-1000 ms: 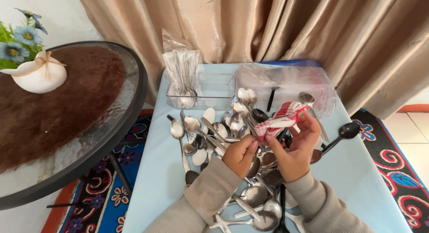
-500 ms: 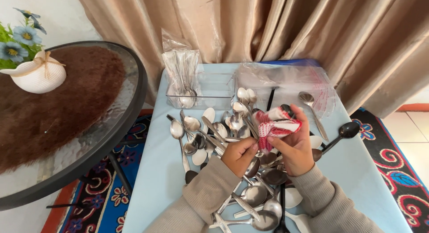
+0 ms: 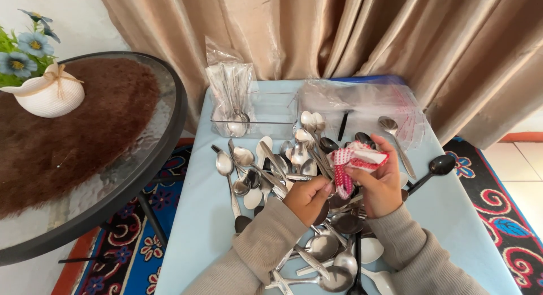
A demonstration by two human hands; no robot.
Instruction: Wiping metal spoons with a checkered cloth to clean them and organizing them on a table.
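A heap of steel spoons is spread on the light-blue table; behind it stands a clear plastic box (apparently holding bagged spoons), and a round glass table is set to the left.

two hands are in view, one red and white cloth, one clear box, one white vase, one round glass table, two black spoons (maybe more), and metal spoons too many to count.

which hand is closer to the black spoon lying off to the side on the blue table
Right. The right hand holds a red and white cloth just left of the black spoon; the left hand sits farther left, beyond it.
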